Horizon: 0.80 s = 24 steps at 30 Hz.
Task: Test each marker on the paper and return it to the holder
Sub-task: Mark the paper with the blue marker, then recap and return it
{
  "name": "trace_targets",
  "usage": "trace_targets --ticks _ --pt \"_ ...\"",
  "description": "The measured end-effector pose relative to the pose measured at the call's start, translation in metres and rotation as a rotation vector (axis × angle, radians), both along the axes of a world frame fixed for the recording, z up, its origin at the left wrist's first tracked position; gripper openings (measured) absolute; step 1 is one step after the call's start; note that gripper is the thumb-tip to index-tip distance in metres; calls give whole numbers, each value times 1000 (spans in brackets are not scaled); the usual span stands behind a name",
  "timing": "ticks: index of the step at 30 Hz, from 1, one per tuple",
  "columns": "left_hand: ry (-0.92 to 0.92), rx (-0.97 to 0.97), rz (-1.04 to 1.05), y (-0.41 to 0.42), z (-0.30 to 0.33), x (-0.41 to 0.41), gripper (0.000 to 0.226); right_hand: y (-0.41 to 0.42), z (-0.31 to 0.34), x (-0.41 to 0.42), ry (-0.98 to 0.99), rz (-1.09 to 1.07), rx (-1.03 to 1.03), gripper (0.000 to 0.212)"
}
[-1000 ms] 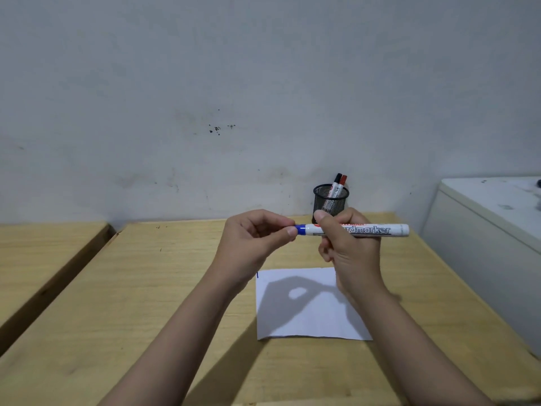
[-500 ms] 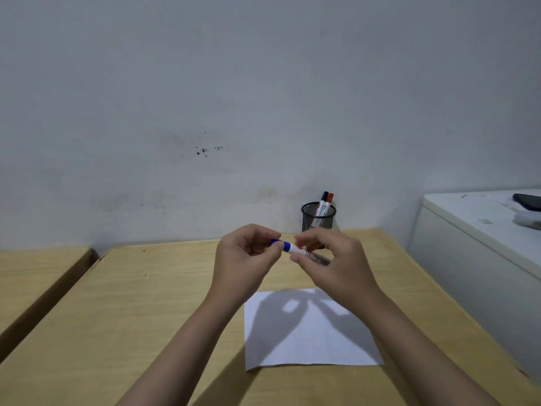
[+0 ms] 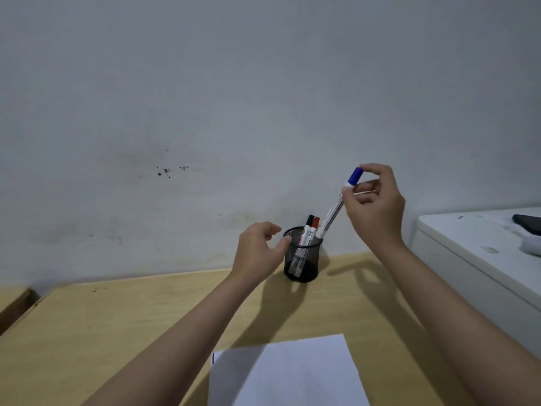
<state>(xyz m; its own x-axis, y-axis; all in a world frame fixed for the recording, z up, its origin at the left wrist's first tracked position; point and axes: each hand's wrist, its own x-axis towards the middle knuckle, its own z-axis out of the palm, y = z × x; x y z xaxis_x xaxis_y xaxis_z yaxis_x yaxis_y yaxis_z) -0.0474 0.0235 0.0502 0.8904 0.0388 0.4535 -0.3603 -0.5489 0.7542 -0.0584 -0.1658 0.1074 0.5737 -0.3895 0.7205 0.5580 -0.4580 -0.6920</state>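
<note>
Blue marker (image 3: pixel 336 208): capped, tilted, cap end up and toward the right, lower end at the holder (image 3: pixel 302 254) rim on its right side. Whether that end touches the rim or sits just above it cannot be told.

Right hand (image 3: pixel 376 206): fingers pinched on the marker's upper end. Forefinger tip lies over the blue cap, thumb (image 3: pixel 348 196) presses the white barrel just below the cap. Remaining fingers curl loosely behind.

Left hand (image 3: pixel 257 250): half open, fingers curved, holding nothing. Thumb tip at the holder's left rim, apparently touching the mesh; the other fingertips stand just left of it.

Holder: black mesh cup, upright on the desk (image 3: pixel 117 332) close to the wall, between the two hands. Inside, just below the right fingers, a black-capped marker (image 3: pixel 308 230) and a red-capped marker (image 3: pixel 314 227) lean side by side, caps up.

Paper (image 3: pixel 287 373): flat on the desk, well behind both hands, between the forearms. Short blue stroke (image 3: pixel 213 358) at its left edge.
</note>
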Motion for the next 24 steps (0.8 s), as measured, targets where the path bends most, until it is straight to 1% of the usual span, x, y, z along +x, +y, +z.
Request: trace_targets --ticks 3,6,10,13,15,19,20,22,24 --pt "28 104 1 -16 -15 30 35 -2 -11 36 72 -2 0 32" --pt "35 168 16 -27 -28 48 39 0 -29 61 213 -13 -50 31" --pt "28 133 19 -31 -36 57 41 2 -53 76 430 27 -186 31" --pt "3 126 13 -31 -39 58 43 3 -69 84 560 15 -262 32" --pt "-2 121 12 -31 -42 59 43 3 -75 88 598 -5 -316 33" --pt "0 166 45 -31 -45 60 49 6 -72 96 535 -115 -492 44" --pt "-5 180 56 -30 -46 61 49 7 -69 99 548 -155 -554 44" --pt "-11 194 71 -30 -47 61 47 8 -66 104 610 -237 -674 39" --pt "-13 201 80 -31 -48 61 47 10 -65 109 646 -289 -747 32"
